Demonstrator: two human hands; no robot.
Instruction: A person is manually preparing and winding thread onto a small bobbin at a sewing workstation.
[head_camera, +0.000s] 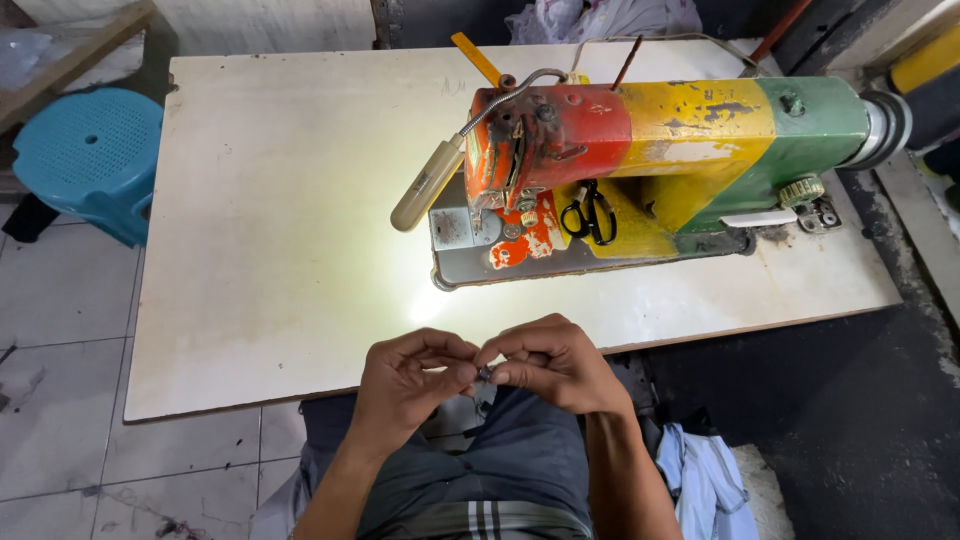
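My left hand (410, 375) and my right hand (555, 362) meet over my lap, just in front of the near edge of the white sewing table (270, 240). Their fingertips pinch together on a small dark metal part (486, 373), too small to identify. A dark grey garment (520, 450) lies across my lap under the hands. Behind them on the table stands a sewing machine (650, 140) painted red, yellow and green.
Black-handled scissors (590, 212) rest on the machine bed. A cream lamp (428, 185) on a flexible neck lights the table. A blue plastic stool (90, 155) stands on the tiled floor at left. Light blue cloth (705, 480) lies at my right.
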